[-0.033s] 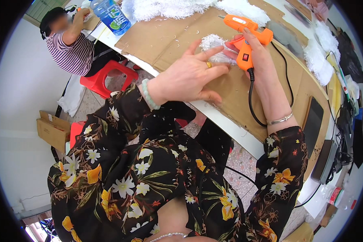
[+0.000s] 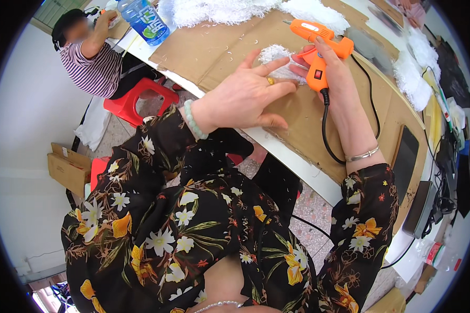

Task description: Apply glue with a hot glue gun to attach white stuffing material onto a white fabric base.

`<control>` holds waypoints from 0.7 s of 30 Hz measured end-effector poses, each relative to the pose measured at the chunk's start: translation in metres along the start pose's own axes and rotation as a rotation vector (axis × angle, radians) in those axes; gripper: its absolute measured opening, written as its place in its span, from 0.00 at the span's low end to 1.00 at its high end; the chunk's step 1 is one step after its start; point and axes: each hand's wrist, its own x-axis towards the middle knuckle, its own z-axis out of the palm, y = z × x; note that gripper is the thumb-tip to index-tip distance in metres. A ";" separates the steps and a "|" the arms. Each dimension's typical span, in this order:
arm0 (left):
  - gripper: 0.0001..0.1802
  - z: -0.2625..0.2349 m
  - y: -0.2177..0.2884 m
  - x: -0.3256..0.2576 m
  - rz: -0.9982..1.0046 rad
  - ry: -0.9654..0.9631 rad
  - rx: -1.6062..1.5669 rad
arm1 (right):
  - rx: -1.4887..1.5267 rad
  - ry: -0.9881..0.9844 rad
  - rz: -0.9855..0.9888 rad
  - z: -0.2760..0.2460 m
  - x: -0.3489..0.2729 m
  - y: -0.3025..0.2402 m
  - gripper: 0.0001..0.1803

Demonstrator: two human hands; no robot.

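My right hand [image 2: 333,67] is wrapped round the handle of an orange hot glue gun [image 2: 317,73], whose nozzle points to the far left. A black cord runs from the bottom of the handle. My left hand [image 2: 248,96] hovers with its fingers spread over the near part of the cardboard, holding nothing that I can see. Just beyond its fingertips lies a small white shaggy piece [image 2: 274,54] on the brown cardboard [image 2: 214,52]. The fingers of both hands partly hide that piece.
White shaggy material [image 2: 219,11] is heaped along the far side, with more [image 2: 415,78] at the right. A blue-labelled bottle [image 2: 145,22] stands far left. A phone [image 2: 405,156] and tangled cables lie right. Someone in a striped shirt [image 2: 91,68] sits on a red stool [image 2: 141,99].
My left hand has shifted very slightly away from me, its thumb a little farther up. My right hand and the glue gun are unmoved.
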 end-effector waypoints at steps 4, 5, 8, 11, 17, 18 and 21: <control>0.29 0.012 -0.012 -0.004 -0.040 0.031 -0.019 | -0.006 0.001 0.022 0.000 -0.001 0.001 0.19; 0.29 0.013 -0.014 -0.006 -0.060 0.045 -0.048 | -0.009 -0.001 0.025 0.000 -0.001 0.000 0.19; 0.29 0.013 -0.019 -0.008 -0.156 0.058 -0.146 | -0.011 0.027 0.020 0.004 -0.006 -0.003 0.18; 0.29 0.005 -0.020 -0.008 -0.197 0.236 -0.376 | -0.029 0.051 0.047 0.001 -0.007 -0.005 0.19; 0.28 0.000 0.001 -0.004 -0.039 0.083 -0.110 | -0.032 0.045 0.081 0.001 -0.005 -0.003 0.20; 0.27 0.005 0.001 -0.002 -0.044 0.096 -0.059 | -0.043 0.036 0.108 0.002 -0.007 -0.006 0.20; 0.27 0.007 -0.007 0.004 -0.057 0.054 -0.009 | -0.003 0.023 0.073 0.003 -0.006 -0.003 0.19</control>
